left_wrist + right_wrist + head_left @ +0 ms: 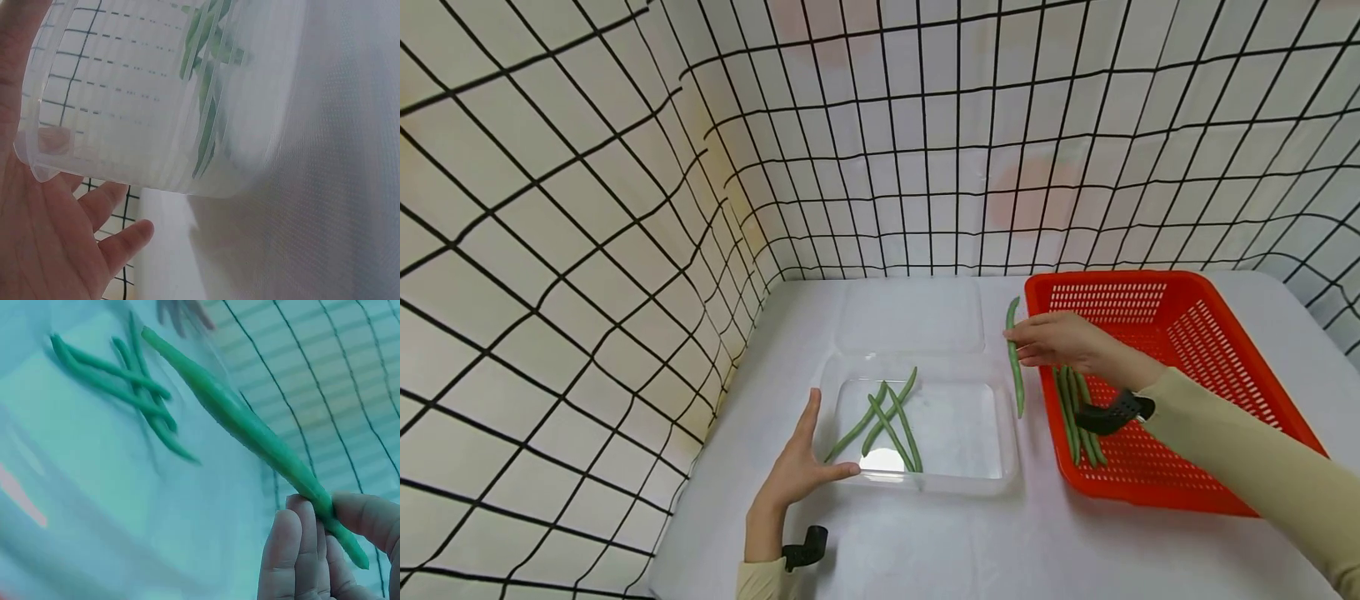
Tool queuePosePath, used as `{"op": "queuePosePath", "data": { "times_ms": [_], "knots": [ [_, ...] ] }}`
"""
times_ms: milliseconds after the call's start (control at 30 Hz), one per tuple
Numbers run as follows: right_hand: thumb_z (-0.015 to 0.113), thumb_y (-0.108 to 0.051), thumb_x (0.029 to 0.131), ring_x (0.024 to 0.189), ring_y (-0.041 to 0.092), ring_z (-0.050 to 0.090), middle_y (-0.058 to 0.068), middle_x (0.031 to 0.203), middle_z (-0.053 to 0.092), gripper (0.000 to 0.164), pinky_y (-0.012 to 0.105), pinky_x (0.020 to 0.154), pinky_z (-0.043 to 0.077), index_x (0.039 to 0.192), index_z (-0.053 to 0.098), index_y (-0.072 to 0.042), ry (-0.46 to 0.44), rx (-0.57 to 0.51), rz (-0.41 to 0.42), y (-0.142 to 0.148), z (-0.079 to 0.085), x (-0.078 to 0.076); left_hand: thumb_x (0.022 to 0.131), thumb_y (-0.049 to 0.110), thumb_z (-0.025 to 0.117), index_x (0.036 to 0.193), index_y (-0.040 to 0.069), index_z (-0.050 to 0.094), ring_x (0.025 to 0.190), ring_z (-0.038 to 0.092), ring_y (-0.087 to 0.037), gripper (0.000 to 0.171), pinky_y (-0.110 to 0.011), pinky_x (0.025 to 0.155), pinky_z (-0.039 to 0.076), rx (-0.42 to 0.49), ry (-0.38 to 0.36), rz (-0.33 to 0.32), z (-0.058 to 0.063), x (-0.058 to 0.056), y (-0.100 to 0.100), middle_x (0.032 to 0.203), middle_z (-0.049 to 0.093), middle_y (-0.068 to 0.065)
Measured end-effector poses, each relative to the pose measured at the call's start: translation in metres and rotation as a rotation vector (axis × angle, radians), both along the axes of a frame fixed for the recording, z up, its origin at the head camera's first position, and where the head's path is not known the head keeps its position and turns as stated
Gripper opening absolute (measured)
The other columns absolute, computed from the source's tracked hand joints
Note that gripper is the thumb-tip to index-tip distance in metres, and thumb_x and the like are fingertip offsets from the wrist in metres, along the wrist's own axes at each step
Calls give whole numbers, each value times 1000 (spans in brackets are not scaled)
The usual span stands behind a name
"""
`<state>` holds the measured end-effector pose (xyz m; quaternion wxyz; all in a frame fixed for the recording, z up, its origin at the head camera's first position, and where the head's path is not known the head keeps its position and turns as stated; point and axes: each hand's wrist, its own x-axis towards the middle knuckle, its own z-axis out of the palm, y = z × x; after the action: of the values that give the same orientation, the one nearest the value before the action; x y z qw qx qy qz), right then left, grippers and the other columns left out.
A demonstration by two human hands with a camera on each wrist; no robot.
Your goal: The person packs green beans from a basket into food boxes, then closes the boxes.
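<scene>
Between thumb and fingertips, my right hand pinches a green bean in the gap between the box and the basket. In the right wrist view the held bean is gripped near its lower end and slants up over the box. My left hand lies at the near left corner of a clear plastic box, thumb along the front rim, other fingers extended along the left side. Several green beans lie crossed in the left half of the box. Through its wall, the left wrist view shows green beans.
A red perforated basket stands on the right, with several green beans along its left side. Behind the box lies a clear flat lid on the white table. Black netting encloses the back and sides.
</scene>
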<state>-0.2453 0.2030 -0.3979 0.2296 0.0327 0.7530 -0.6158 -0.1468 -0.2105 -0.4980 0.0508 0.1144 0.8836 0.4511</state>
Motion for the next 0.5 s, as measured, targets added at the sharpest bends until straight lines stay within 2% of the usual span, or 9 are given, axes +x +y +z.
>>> {"op": "queuePosePath", "data": {
  "times_ms": [200,400,500],
  "knots": [
    [69,-19,89,75,20,66,9,83,67,39,33,74,54,113,60,9,-53,12,67,-53,-17,-3,60,51,86,153,28,0,141,2,-14,129,-52,110,14,13,-27,8,-3,-1,2,157,-1,12],
    [67,-16,89,68,19,65,10,78,65,30,33,71,55,107,64,8,-84,6,94,-83,-33,4,61,46,87,154,21,3,142,4,-19,128,-55,109,14,19,-15,15,-1,1,3,157,1,9],
    [67,-14,89,64,17,64,10,76,64,26,32,69,55,104,64,8,-94,-5,98,-93,-41,6,63,42,88,154,24,2,142,4,-21,127,-56,108,14,10,-11,22,2,2,3,157,1,7]
  ]
}}
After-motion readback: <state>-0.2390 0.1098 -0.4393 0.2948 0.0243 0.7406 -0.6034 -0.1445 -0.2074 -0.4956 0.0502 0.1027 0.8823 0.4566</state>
